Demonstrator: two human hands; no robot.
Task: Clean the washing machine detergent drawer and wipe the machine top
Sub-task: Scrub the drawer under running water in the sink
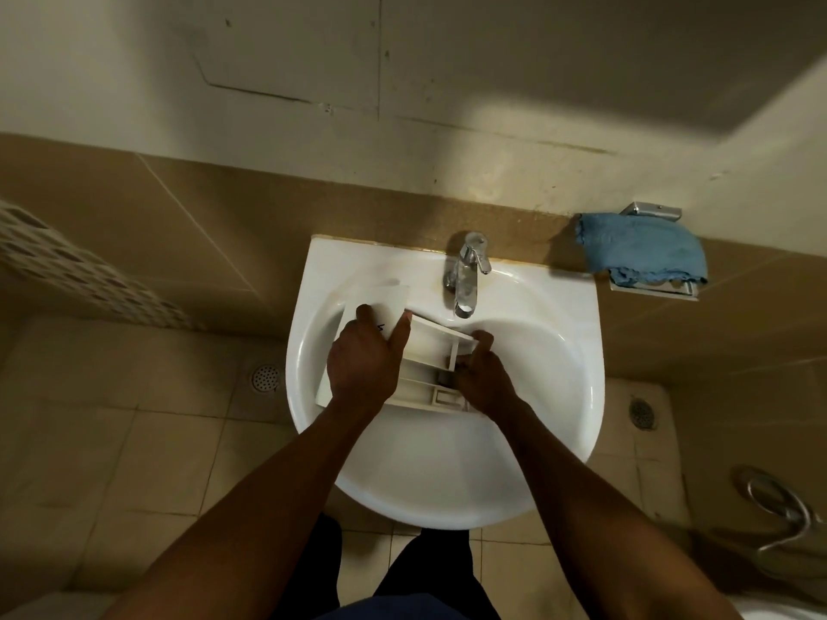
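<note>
Drawer (429, 346) is in the sink (447, 503), held over the basin's back half, just in front of and left of the tap (465, 275) spout. It lies slantwise, with the compartments facing up.

Left hand (364, 364) sits on top of the drawer's left end. Its fingers and thumb wrap the white front panel, so it holds firmly. Right hand (485, 380) is at the drawer's right end, fingers curled round the end wall, also holding. The drawer spans between the two hands and its middle compartments show in the gap. Can't tell if its underside touches the basin.

Counts:
- 1 drawer, several compartments; exact number hidden by the hands
- 2 hands, both on the drawer
- 1 sink, 1 tap
- 1 blue cloth (640, 248) draped over a wall rack (653, 290), right of the sink and well apart from the hands
- 2 floor drains, one on the left (265, 378) and one on the right (643, 412) of the sink
</note>
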